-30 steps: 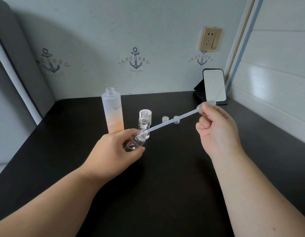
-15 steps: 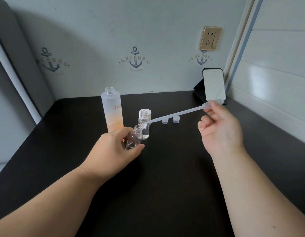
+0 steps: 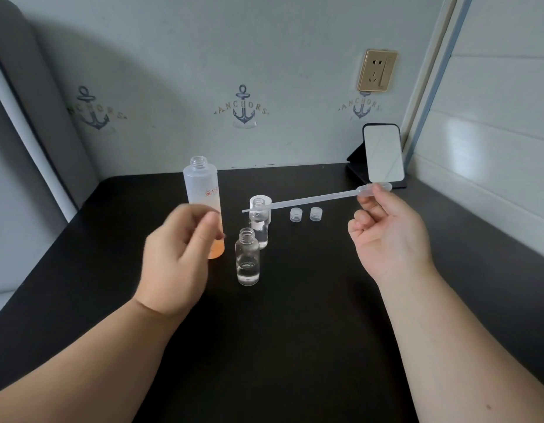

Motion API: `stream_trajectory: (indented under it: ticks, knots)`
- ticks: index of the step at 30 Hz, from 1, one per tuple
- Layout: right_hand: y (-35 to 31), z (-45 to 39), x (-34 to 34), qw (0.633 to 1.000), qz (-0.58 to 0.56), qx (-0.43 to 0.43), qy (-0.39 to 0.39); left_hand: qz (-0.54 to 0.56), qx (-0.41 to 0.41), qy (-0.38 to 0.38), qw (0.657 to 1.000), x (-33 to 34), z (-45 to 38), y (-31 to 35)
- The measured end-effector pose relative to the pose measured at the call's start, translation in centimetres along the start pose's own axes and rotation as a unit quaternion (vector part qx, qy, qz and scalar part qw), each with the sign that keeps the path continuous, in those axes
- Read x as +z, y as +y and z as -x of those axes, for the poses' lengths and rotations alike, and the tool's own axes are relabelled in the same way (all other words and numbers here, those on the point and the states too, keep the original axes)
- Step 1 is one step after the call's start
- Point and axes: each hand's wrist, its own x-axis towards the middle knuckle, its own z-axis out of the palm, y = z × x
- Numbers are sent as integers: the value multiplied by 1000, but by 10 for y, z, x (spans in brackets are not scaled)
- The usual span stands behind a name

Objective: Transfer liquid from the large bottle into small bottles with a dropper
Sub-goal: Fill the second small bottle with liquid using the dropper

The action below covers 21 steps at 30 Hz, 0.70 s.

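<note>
The tall frosted large bottle (image 3: 202, 190) stands uncapped on the black table, orange-tinted at its base. In front of it, my left hand (image 3: 180, 257) hovers blurred, fingers loosely curled and empty. A small clear bottle (image 3: 247, 260) stands upright just right of that hand, a little liquid in it. A second small bottle (image 3: 259, 228) stands behind it. My right hand (image 3: 386, 236) pinches the bulb of the clear plastic dropper (image 3: 310, 199), whose tip points left over the second small bottle.
A white cap (image 3: 265, 203) stands behind the second small bottle. Two small clear caps (image 3: 296, 214) (image 3: 315, 214) lie further right. A mirror on a black stand (image 3: 383, 154) leans at the back right corner. The table (image 3: 282, 331) meets walls behind and right.
My left hand set the small bottle upright on the table and let go. The dropper tip left that bottle's mouth and rose toward the back.
</note>
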Motion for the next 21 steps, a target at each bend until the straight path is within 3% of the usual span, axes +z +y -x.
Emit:
stream_trajectory:
  ticks: [3,8,12,21]
  knots:
    - [1,0,0,1000,10,7,-6,-8,-56,116,992,-4,-9,-6]
    - [3,-1,0,1000,21,15,-7,-17,-154,19,988,0,-19,-23]
    - [3,-1,0,999,25,18,-11,-97,-151,-10,984,6,-20,-28]
    - [2,-2,-2,999,-36,5,-39,-85,-113,-22,990,1,-15,-15]
